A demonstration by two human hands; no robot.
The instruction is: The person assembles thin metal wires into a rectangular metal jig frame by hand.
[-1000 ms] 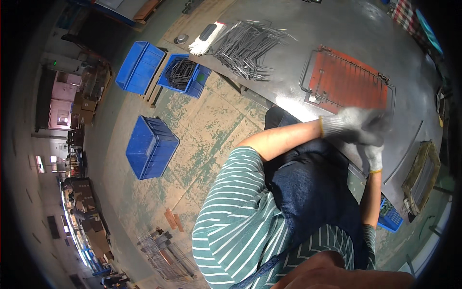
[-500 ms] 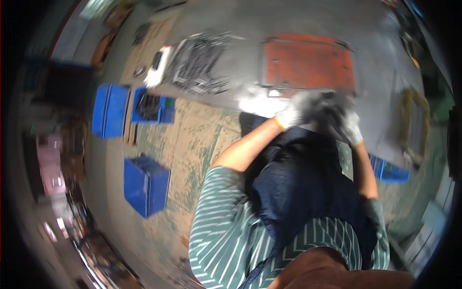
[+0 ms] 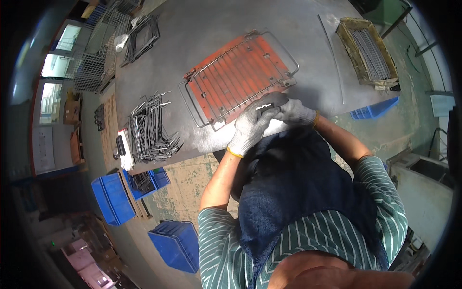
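Observation:
Both of my hands wear white knitted gloves with dark grip faces, and they meet at the near edge of an orange plate. My left hand is closed, its thumb and fingers against the right glove. Curled fingers of my right hand press close to the left ones. Anything between them is hidden. On the plate lies a wire rack of parallel thin metal rods, with a bent wire loop projecting at the left end and another wire loop at the right.
A pile of bent metal rods lies left on the grey table, beside a white glove. Wire frames rest farther back. At the right are a long thin rod and a worn box of straight rods. Blue bins stand below left.
My view has swung, so the plate sits farther left and tilted, and the right-hand box shows fully. My hands stay together, sharper than in the blurred earlier frame.

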